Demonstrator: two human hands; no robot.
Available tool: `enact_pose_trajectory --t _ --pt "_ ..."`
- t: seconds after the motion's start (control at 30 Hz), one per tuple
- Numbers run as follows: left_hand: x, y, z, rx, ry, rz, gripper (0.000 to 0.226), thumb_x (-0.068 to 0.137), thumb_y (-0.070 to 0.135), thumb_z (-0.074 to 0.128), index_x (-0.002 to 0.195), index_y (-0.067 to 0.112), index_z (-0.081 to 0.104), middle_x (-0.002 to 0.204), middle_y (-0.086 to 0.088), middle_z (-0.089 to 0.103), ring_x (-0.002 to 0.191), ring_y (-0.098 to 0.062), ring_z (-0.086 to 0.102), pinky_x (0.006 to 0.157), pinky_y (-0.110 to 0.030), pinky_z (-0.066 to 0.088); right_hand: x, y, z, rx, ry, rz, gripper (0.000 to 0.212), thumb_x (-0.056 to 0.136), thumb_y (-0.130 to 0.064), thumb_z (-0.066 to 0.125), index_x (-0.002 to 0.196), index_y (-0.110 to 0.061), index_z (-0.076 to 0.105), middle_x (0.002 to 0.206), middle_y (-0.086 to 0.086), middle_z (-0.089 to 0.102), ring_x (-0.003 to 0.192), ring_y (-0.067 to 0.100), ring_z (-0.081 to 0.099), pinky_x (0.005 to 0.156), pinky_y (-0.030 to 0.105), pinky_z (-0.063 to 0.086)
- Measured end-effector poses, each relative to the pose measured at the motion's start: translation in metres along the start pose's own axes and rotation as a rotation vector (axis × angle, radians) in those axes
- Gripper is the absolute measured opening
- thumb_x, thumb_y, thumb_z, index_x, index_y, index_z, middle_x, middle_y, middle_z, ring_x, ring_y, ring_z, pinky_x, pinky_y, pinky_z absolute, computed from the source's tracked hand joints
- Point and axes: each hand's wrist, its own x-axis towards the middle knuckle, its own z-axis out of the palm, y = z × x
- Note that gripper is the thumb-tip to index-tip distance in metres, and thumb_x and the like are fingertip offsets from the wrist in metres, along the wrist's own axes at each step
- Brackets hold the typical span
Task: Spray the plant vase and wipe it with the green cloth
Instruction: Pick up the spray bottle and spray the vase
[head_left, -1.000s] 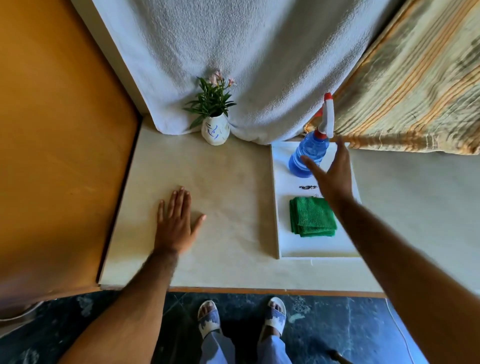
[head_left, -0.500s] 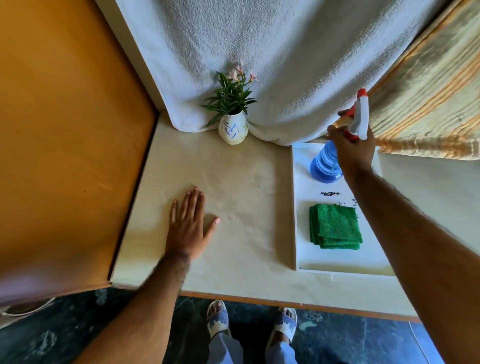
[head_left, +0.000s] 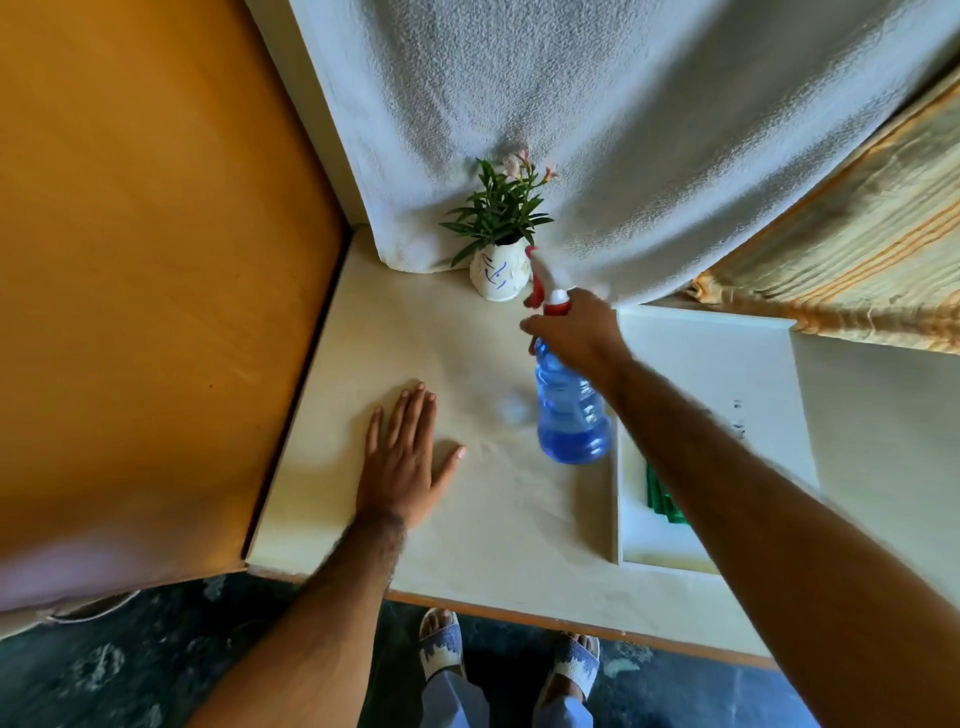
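A small white vase (head_left: 496, 275) with blue marks and a green plant stands at the back of the cream counter, against the hanging towel. My right hand (head_left: 576, 330) grips the neck of a blue spray bottle (head_left: 569, 410), held in the air with its red and white nozzle close to the vase's right side. My left hand (head_left: 402, 460) lies flat on the counter, fingers spread, holding nothing. The green cloth (head_left: 662, 499) lies on the white tray (head_left: 711, 338), mostly hidden behind my right forearm.
A grey-white towel (head_left: 597, 130) hangs behind the vase. A striped yellow fabric (head_left: 857, 249) drapes at the back right. An orange wooden panel (head_left: 156, 260) closes off the left side. The counter's front edge (head_left: 519, 608) runs above my sandalled feet.
My right hand has lifted the spray bottle off the tray and carried it left, up to the vase. My left hand has stayed flat on the counter.
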Motion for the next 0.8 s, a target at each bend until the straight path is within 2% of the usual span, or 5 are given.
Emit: enact_pose_trajectory --t 0.17,0.33,0.43,0.63,0.8 --pt "0.000 -0.003 0.000 -0.004 0.043 0.007 0.085 0.100 0.067 0.036 0.164 0.011 0.027 0.173 -0.012 0.027 0.160 -0.030 0.027 0.127 -0.058 0.030 0.009 -0.002 0.039 -0.031 0.005 0.056 0.018 0.072 -0.037 0.077 0.078 -0.022 0.070 0.047 -0.008 0.070 0.045 -0.002 0.066 0.053 0.021 0.048" --pt "-0.001 -0.003 0.000 -0.013 0.044 0.004 0.085 0.100 0.066 0.036 0.164 0.011 0.028 0.173 -0.011 0.027 0.160 -0.030 0.027 0.127 -0.058 0.030 0.021 -0.009 0.048 -0.136 0.039 0.131 0.040 0.073 -0.057 0.074 0.060 -0.021 0.060 0.035 -0.013 0.060 0.045 0.002 0.059 0.053 0.025 0.043" --pt "-0.001 -0.003 0.000 -0.014 0.039 0.000 0.085 0.100 0.066 0.037 0.164 0.011 0.028 0.173 -0.011 0.026 0.160 -0.030 0.026 0.128 -0.058 0.029 0.024 -0.010 0.050 -0.145 0.054 0.160 0.039 0.074 -0.057 0.073 0.062 -0.021 0.062 0.032 -0.022 0.056 0.033 -0.005 0.055 0.050 0.022 0.042" --pt "0.000 -0.003 0.000 -0.020 0.040 0.000 0.084 0.101 0.066 0.037 0.164 0.011 0.028 0.173 -0.011 0.027 0.160 -0.029 0.026 0.127 -0.058 0.030 0.031 -0.003 0.047 -0.080 0.018 0.196 0.036 0.072 -0.051 0.077 0.063 -0.017 0.066 0.046 -0.007 0.070 0.050 0.011 0.073 0.071 0.036 0.065" --pt "0.000 -0.006 0.000 -0.030 0.029 -0.005 0.085 0.101 0.067 0.036 0.165 0.013 0.025 0.174 -0.010 0.025 0.161 -0.028 0.024 0.128 -0.057 0.028 0.027 -0.004 0.044 -0.039 0.006 0.225 0.020 0.071 -0.036 0.076 0.074 -0.019 0.067 0.047 -0.007 0.071 0.049 0.008 0.072 0.063 0.029 0.062"
